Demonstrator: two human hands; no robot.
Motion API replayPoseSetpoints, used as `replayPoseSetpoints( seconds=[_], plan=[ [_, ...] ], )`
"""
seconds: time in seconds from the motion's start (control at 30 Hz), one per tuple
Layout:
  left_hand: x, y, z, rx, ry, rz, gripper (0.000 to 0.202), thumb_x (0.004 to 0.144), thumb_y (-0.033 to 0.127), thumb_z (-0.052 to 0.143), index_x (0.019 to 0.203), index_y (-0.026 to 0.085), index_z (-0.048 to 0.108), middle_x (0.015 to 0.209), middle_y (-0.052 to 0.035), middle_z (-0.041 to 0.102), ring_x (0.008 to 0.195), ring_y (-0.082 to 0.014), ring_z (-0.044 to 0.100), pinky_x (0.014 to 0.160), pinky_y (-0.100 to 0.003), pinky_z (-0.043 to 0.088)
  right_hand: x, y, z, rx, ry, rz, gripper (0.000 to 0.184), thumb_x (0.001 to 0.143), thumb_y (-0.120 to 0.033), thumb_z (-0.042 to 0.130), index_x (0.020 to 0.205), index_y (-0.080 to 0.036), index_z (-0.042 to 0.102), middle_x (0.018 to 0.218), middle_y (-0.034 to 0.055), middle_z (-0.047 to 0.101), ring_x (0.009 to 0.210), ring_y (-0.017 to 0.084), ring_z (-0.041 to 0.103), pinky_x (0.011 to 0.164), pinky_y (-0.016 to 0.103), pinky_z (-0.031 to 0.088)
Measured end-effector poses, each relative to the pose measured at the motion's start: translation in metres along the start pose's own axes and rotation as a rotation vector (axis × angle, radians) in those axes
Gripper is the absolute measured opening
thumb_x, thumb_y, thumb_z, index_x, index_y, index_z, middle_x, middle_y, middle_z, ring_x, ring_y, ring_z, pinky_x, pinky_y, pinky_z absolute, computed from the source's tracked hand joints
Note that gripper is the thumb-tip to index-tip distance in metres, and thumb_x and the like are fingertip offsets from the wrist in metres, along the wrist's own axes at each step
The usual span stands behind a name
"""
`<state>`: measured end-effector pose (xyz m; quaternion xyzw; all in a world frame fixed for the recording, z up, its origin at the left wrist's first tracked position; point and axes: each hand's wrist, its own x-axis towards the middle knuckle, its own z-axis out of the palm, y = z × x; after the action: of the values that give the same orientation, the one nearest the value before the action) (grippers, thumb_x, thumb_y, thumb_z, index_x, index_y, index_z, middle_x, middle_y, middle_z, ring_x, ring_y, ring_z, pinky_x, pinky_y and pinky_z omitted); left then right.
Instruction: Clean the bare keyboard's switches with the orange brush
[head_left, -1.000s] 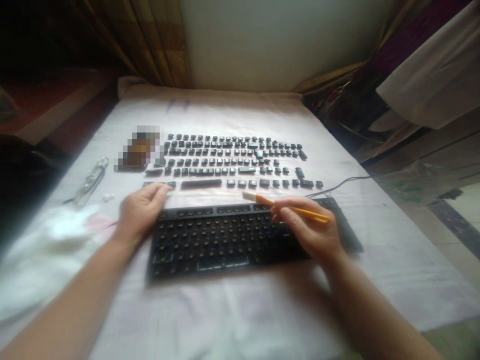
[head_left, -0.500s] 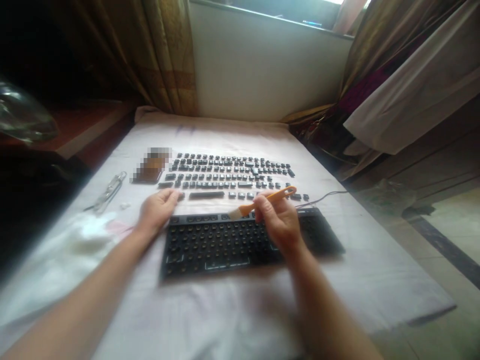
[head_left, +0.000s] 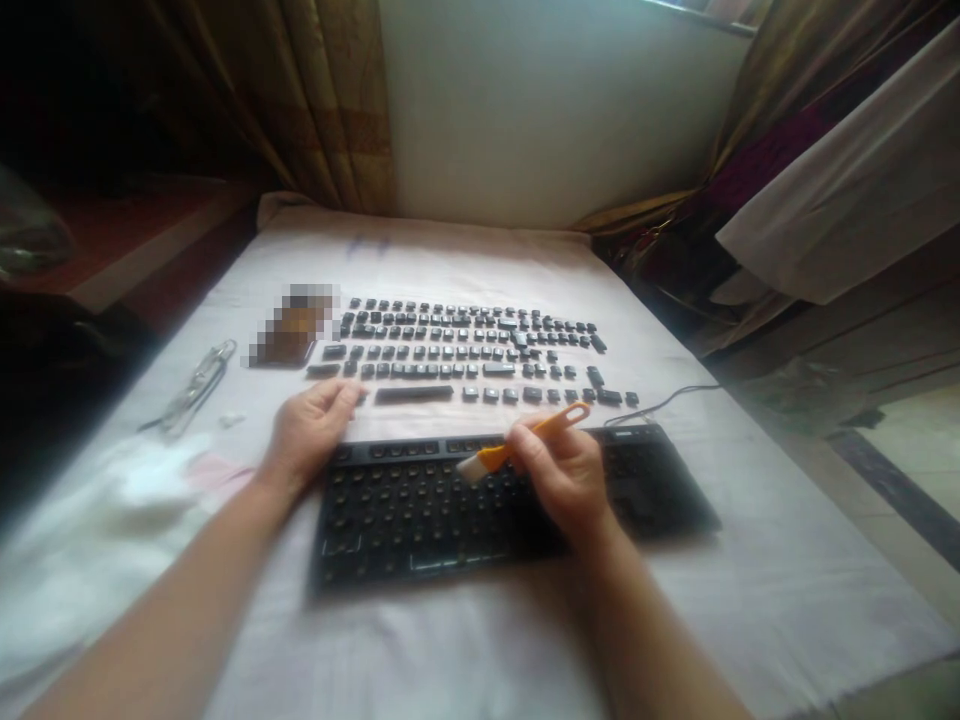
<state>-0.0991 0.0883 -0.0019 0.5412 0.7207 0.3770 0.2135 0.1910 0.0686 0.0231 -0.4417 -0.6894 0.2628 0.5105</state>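
Observation:
A black keyboard base [head_left: 420,510] with its keycaps removed lies on a white cloth [head_left: 465,640]. My right hand [head_left: 562,475] is closed on a small orange-handled brush [head_left: 525,440]; its pale bristles touch the upper middle of the keyboard. My left hand [head_left: 307,435] rests at the keyboard's top left corner, fingers loosely curled against its edge. Several loose black keycaps [head_left: 465,345] are laid out in rows behind the keyboard.
A blurred-out brown object [head_left: 289,330] lies left of the keycaps. A metal tool [head_left: 196,385] and white wadding [head_left: 150,470] sit at the left. The keyboard's cable [head_left: 667,398] runs off right. Curtains and a wall stand behind.
My right hand turned the brush so that its handle points up and right, then lowered the bristles onto the keyboard. The left hand stayed at the corner.

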Motion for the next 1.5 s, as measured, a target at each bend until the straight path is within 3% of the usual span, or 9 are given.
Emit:
replayPoseSetpoints(
  seconds=[0.13,0.23,0.4,0.6,0.73,1.1,1.37,1.5],
  plan=[
    [-0.001,0.003,0.000,0.025,-0.024,0.006,0.048,0.078,0.061,0.051,0.090,0.024,0.078,0.070,-0.0006,0.071,0.066,-0.0190,0.062,0.068,-0.027,0.051,-0.002,-0.006,0.000,-0.086,-0.020,-0.124,0.016,0.089,-0.020,0.062,0.076,-0.021,0.070,0.067,0.0028,0.077,0.056,0.018,0.072,0.056,0.027,0.058],
    [-0.001,0.004,0.000,0.039,-0.040,0.006,0.048,0.079,0.063,0.051,0.089,0.024,0.078,0.069,-0.0006,0.071,0.068,-0.0198,0.063,0.071,-0.028,0.051,-0.002,-0.013,-0.001,-0.131,-0.113,-0.222,0.016,0.088,-0.013,0.061,0.076,-0.020,0.068,0.066,0.0023,0.076,0.055,0.016,0.072,0.055,0.025,0.057],
    [-0.001,0.005,0.000,0.053,-0.056,0.000,0.048,0.080,0.063,0.050,0.090,0.025,0.078,0.069,-0.0001,0.070,0.069,-0.0203,0.064,0.073,-0.028,0.052,-0.004,-0.016,-0.005,-0.056,-0.207,-0.176,0.020,0.091,-0.014,0.057,0.074,-0.019,0.066,0.059,-0.0004,0.069,0.046,0.012,0.063,0.046,0.020,0.049],
    [-0.001,0.003,0.001,0.060,-0.058,-0.002,0.047,0.081,0.062,0.051,0.091,0.025,0.078,0.069,0.0002,0.070,0.070,-0.0195,0.064,0.075,-0.028,0.051,-0.009,-0.009,-0.014,0.004,0.080,0.065,0.023,0.095,-0.022,0.061,0.075,-0.020,0.071,0.052,-0.0033,0.062,0.043,0.011,0.056,0.044,0.022,0.045],
    [-0.001,0.001,0.001,0.060,-0.057,-0.006,0.047,0.081,0.062,0.052,0.092,0.025,0.078,0.071,0.0003,0.070,0.068,-0.0182,0.063,0.074,-0.027,0.051,-0.011,-0.011,-0.015,-0.017,0.176,0.038,0.020,0.095,-0.025,0.065,0.077,-0.021,0.073,0.056,-0.0025,0.064,0.043,0.012,0.056,0.045,0.023,0.047],
    [-0.001,-0.001,0.001,0.065,-0.059,-0.011,0.044,0.083,0.062,0.054,0.092,0.026,0.078,0.072,0.0002,0.070,0.071,-0.0187,0.065,0.077,-0.027,0.052,-0.012,-0.018,-0.002,0.014,-0.070,-0.159,0.019,0.090,-0.007,0.059,0.087,-0.022,0.069,0.070,0.0004,0.073,0.055,0.015,0.068,0.053,0.025,0.055],
    [-0.001,0.000,0.001,0.076,-0.063,-0.003,0.044,0.082,0.062,0.053,0.091,0.026,0.078,0.073,-0.0002,0.072,0.072,-0.0199,0.065,0.076,-0.028,0.053,-0.012,-0.019,0.005,0.000,-0.164,-0.108,0.017,0.090,-0.008,0.058,0.085,-0.021,0.068,0.069,0.0009,0.073,0.056,0.015,0.068,0.053,0.026,0.056],
    [-0.001,0.000,0.001,0.073,-0.063,0.001,0.043,0.083,0.060,0.053,0.092,0.026,0.078,0.077,-0.0004,0.074,0.077,-0.0199,0.067,0.080,-0.028,0.052,-0.016,-0.016,0.005,0.134,-0.108,-0.081,0.017,0.093,-0.009,0.058,0.092,-0.021,0.070,0.073,0.0017,0.074,0.057,0.014,0.067,0.051,0.025,0.054]
  ],
)
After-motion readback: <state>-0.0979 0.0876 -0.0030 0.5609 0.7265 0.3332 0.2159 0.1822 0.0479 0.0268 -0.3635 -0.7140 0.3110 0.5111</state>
